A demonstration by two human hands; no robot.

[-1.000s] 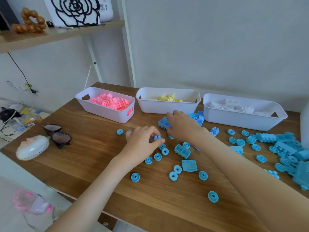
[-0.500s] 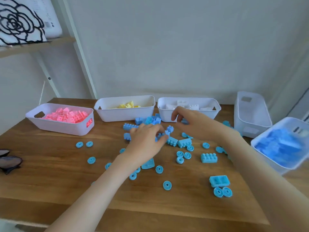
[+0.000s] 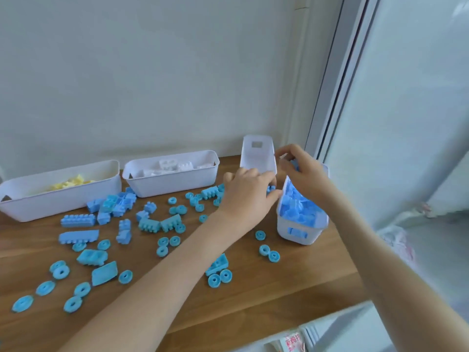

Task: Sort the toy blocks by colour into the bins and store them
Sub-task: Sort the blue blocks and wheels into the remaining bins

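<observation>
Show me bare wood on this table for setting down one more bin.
Best patch: the near table between left forearm and right forearm, in front of the blue-filled bin. A narrower strip lies left of the left forearm, nearer than the wheels. Crowded: in front of the yellow-block bin and white-block bin, strewn with loose blue blocks.

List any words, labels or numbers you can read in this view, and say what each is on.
Packet at the bottom edge: red printed characters, too blurred to read.
White bins and blue blocks: no lettering visible.
Nothing else in view carries text.
</observation>
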